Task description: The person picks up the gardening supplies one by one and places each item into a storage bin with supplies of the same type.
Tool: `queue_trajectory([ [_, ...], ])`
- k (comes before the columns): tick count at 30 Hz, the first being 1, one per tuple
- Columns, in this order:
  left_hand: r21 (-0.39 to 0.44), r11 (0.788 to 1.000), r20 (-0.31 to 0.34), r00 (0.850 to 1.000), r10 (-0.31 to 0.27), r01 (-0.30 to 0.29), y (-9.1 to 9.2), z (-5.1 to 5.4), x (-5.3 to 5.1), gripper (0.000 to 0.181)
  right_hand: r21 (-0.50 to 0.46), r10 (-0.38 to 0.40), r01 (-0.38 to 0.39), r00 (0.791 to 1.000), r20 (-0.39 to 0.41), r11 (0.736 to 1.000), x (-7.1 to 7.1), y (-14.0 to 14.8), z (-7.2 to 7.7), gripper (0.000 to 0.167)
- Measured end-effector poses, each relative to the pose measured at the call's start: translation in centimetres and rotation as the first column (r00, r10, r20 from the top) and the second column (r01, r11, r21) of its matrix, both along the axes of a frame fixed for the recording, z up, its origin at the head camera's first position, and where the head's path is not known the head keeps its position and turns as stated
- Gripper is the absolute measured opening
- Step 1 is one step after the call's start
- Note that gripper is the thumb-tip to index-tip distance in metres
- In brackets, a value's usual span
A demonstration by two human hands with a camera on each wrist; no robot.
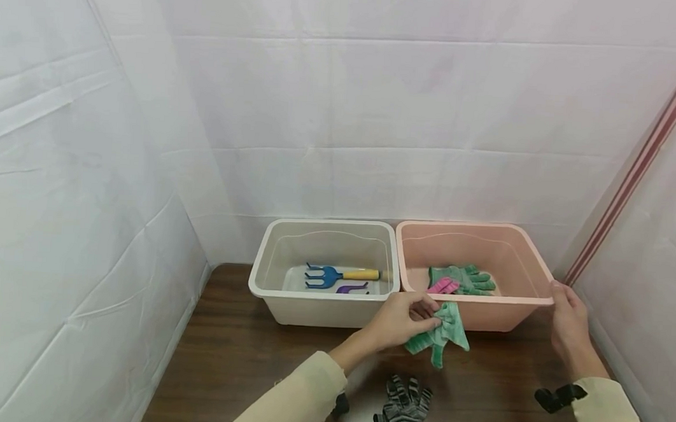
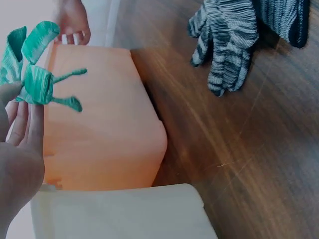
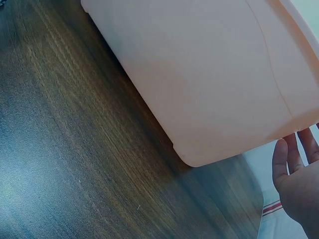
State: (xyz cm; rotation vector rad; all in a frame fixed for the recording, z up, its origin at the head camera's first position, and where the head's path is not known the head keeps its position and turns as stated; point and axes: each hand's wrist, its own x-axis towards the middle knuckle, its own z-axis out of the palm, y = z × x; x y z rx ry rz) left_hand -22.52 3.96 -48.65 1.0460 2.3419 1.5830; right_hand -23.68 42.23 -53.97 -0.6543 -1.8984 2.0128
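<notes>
My left hand (image 1: 396,321) pinches a green glove (image 1: 445,326) between thumb and fingers, and the glove dangles in front of the pink bin (image 1: 495,318). In the left wrist view the same green glove (image 2: 39,85) shows its fingers sticking out. At the bin's right end my right hand (image 1: 571,325) grips the rim, its fingers (image 3: 280,159) tucked beneath the edge in the right wrist view. Inside that bin lie another green glove (image 1: 465,279) and something pink (image 1: 444,285), partly hidden by the front rim. A black-and-white knit glove (image 1: 405,409) lies on the table near me.
Left of the pink bin, close beside it, stands a white bin (image 1: 321,309). It holds a blue hand fork with a yellow handle (image 1: 340,275) and a purple tool (image 1: 352,288), partly hidden. White sheeting (image 1: 320,108) encloses the brown wooden table (image 1: 227,358) at back and sides.
</notes>
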Motion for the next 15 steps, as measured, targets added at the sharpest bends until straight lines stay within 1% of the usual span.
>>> queue_trajectory([
  [4,0.007,1.0,-0.018,1.0,-0.003,0.003,-0.2,0.7,-0.2,0.017,0.008,-0.004,0.004,1.0,0.018,1.0,-0.2,0.0,0.0,0.069],
  [7,0.005,1.0,-0.004,1.0,0.008,-0.008,-0.3,1.2,-0.4,0.019,-0.004,-0.004,0.004,1.0,0.014,1.0,-0.3,0.0,0.1,0.069],
  [11,0.01,1.0,0.024,0.999,0.023,-0.024,-0.4,1.7,-0.6,0.022,0.021,0.004,-0.004,1.0,0.02,1.0,-0.2,0.0,0.1,0.07],
  [15,0.002,0.999,0.017,0.999,0.044,-0.044,-0.6,2.3,-0.6,0.021,0.045,0.018,-0.019,0.999,0.03,0.999,-0.2,0.0,0.1,0.072],
])
